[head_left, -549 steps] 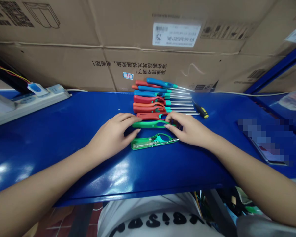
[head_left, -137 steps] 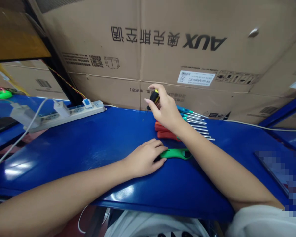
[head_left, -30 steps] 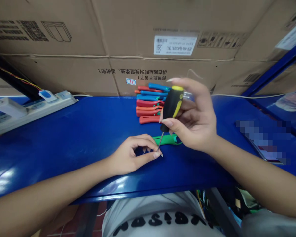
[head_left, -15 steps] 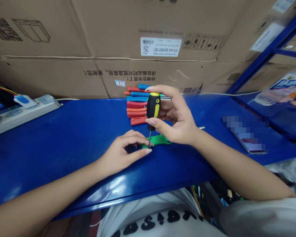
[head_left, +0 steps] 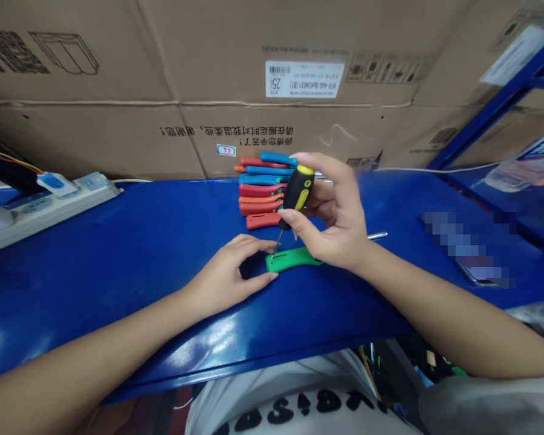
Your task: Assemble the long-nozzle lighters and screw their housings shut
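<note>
A black and yellow screwdriver (head_left: 298,190) is held by my right hand (head_left: 338,214), thumb below and index finger on top of its handle. It leans, its tip at the left end of a green handle (head_left: 294,259) lying on the blue table. My left hand (head_left: 233,272) has its thumb and index finger on either side of that end, the thumb touching its lower edge. A metal rod (head_left: 378,236) shows to the right, past my right wrist. Behind are several red, orange and blue handles (head_left: 260,190) in a stack of rows, partly hidden by my right hand.
Large cardboard boxes (head_left: 222,54) stand along the back of the blue table (head_left: 163,223). A white power strip (head_left: 49,208) with plugs lies at the left. At the right are a phone-like object (head_left: 471,254), partly pixelated, a plastic bottle (head_left: 526,163) and a blue metal frame (head_left: 480,112).
The screwdriver has tilted, its top leaning to the right. My left index finger has moved up from the green handle's end, which now shows more fully. The view has shifted slightly.
</note>
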`<state>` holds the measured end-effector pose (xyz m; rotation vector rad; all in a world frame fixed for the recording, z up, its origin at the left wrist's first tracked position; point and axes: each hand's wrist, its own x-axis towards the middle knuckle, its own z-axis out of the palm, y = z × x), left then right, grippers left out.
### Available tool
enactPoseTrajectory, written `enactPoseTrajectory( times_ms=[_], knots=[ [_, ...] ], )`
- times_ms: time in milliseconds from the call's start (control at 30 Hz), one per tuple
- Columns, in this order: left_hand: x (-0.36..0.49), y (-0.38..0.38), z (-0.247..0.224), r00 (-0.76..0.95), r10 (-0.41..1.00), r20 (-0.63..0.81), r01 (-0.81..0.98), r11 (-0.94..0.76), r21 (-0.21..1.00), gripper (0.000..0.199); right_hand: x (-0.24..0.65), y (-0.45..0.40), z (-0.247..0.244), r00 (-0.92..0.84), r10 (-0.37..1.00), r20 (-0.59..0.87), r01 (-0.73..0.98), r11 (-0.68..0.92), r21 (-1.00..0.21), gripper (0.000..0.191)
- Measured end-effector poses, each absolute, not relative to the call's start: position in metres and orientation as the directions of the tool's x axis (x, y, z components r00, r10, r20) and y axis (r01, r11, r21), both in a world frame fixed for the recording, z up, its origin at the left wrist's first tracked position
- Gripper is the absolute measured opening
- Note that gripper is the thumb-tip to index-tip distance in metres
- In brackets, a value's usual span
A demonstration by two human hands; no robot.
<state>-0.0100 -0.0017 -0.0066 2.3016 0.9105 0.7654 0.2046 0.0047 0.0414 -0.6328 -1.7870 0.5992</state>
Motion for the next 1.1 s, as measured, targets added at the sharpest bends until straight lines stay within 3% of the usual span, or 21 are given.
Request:
enactPoseTrajectory(
  times_ms=[433,633,933,1100],
  knots=[
    [-0.0118,-0.0016,-0.0094,0.63,0.702,0.333,0.414,-0.666,0.62,0.031,0.2029,0.0053,0.0364,-0.351,0.624,0.698,0.122,0.769,-0.627,0.054],
    [-0.0109,-0.0019,-0.0081,0.604,0.729,0.321,0.44,-0.641,0.629,0.026,0.2013,0.0072,0.0323,-0.351,0.574,0.74,0.189,0.817,-0.544,0.054],
    [-0.0111,-0.0012,-0.0083,0.62,0.711,0.333,0.414,-0.656,0.631,0.02,0.2022,0.0052,0.0323,-0.362,0.583,0.727,0.145,0.806,-0.574,0.055],
    [-0.0108,-0.0011,-0.0081,0.622,0.714,0.321,0.415,-0.649,0.638,0.019,0.2036,0.007,0.0312,-0.377,0.577,0.725,0.201,0.815,-0.544,0.058]
  ],
)
